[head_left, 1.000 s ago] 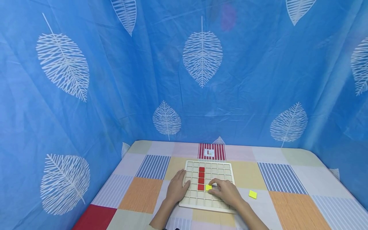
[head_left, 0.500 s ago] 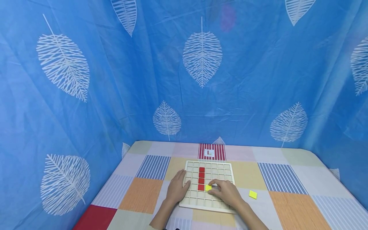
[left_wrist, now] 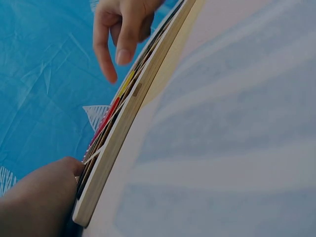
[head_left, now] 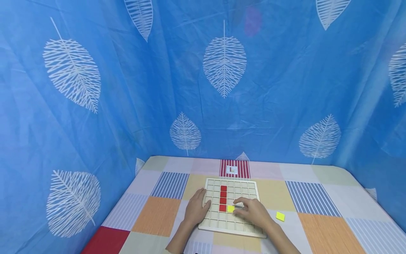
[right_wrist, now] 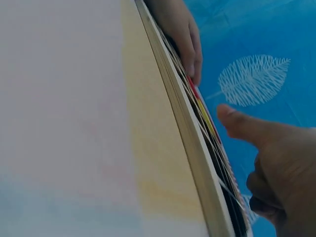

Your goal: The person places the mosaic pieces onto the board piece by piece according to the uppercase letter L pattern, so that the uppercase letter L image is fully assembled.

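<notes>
A pale wooden grid board point(head_left: 213, 223) lies on the patterned cloth in the head view. Several red square tiles point(head_left: 223, 194) form a column in its cells, and a yellow tile point(head_left: 230, 209) sits right of the lowest red one. My left hand point(head_left: 195, 207) rests along the board's left edge, fingers extended and thumb over the rim. Above the board's right part is my right hand point(head_left: 255, 212), thumb and forefinger spread beside the yellow tile. The left wrist view shows the right hand point(left_wrist: 123, 29) holding nothing, its fingertips apart from the yellow tile point(left_wrist: 127, 83).
Another yellow tile point(head_left: 280, 216) lies on the cloth to the right of the board. Behind the board is a small white card with a grid point(head_left: 232, 170). A blue curtain point(head_left: 272, 88) with white leaf prints surrounds the table's back and sides.
My right hand has let go of the yellow tile and moved slightly to the right. The tile stays in its cell. My left hand keeps its place at the board's edge.
</notes>
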Demonstrator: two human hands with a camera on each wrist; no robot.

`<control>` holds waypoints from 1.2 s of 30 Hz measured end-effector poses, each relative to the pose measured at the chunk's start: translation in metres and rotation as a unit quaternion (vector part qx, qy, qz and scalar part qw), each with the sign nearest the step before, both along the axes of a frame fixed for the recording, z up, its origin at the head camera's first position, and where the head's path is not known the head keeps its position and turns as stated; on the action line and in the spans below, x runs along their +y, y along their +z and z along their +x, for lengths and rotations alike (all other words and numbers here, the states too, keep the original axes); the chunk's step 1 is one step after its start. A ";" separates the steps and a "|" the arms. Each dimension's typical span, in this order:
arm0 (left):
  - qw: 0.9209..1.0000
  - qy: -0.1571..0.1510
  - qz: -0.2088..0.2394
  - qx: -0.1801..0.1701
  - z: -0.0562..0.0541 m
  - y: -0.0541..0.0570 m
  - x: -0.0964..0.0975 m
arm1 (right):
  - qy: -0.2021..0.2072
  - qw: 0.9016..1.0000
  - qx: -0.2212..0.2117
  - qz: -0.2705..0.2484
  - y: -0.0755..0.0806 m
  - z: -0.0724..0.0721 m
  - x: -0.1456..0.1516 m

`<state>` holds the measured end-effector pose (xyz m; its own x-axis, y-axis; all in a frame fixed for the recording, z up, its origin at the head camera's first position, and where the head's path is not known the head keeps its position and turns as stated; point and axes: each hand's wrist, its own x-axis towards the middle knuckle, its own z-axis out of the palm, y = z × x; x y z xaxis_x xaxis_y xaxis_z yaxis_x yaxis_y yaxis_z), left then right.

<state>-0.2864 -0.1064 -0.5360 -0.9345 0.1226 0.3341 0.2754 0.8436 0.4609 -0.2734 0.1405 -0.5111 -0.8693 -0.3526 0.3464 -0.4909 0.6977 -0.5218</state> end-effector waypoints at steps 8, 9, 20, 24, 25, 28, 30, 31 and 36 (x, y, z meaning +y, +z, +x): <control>1.000 0.003 0.002 -0.001 0.000 0.000 0.002 | -0.040 0.997 0.002 -0.059 0.012 -0.005 0.050; 1.000 0.002 0.002 -0.002 0.001 0.000 0.002 | -0.045 0.997 0.010 -0.063 0.012 -0.005 0.057; 1.000 0.005 -0.002 -0.003 0.001 0.000 0.000 | -0.093 0.994 -0.042 -0.044 0.017 0.010 0.116; 1.000 0.003 0.001 0.000 0.000 0.000 0.000 | -0.080 0.992 -0.097 -0.030 0.018 0.015 0.125; 1.000 0.004 0.001 -0.003 -0.001 0.000 0.000 | -0.075 0.991 -0.106 -0.023 0.018 0.016 0.127; 1.000 0.002 0.002 -0.001 -0.001 -0.001 -0.001 | -0.070 0.989 -0.129 -0.003 0.015 0.019 0.131; 1.000 0.001 0.002 -0.002 -0.001 0.000 0.000 | -0.070 0.988 -0.140 0.004 0.013 0.021 0.132; 1.000 0.000 0.001 -0.001 -0.001 0.000 -0.001 | -0.071 0.987 -0.144 0.005 0.011 0.022 0.133; 1.000 0.000 -0.003 0.001 -0.001 0.000 -0.001 | -0.069 0.988 -0.140 -0.002 0.009 0.022 0.134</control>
<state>-0.2875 -0.1074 -0.5359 -0.9336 0.1249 0.3358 0.2769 0.8465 0.4547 -0.2517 0.2749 -0.5025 -0.9708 -0.2231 0.0880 -0.2280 0.7450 -0.6269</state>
